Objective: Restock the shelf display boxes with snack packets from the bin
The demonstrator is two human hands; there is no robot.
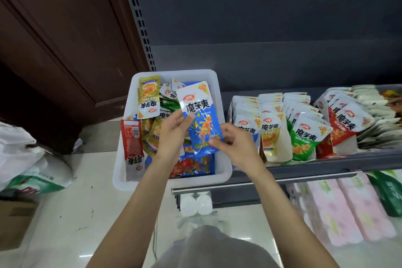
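A blue snack packet [199, 113] is held upright over the white bin [174, 73]. My left hand [171, 135] grips its left edge, thumb on the front. My right hand [236, 143] pinches its lower right corner. The bin sits at the left end of the shelf and holds several loose packets in yellow, red, green and blue. A red packet [132, 146] leans on the bin's left wall. To the right, display boxes hold rows of packets: blue [248, 119], yellow [270, 135], green [304, 139] and red [343, 126].
The dark shelf [326, 166] carries the boxes, with more pale packets at its far right end. Pink and green packs [339, 209] lie on the shelf below. White bags [24, 159] and a cardboard box [13, 222] stand on the tiled floor at the left, beside a brown door.
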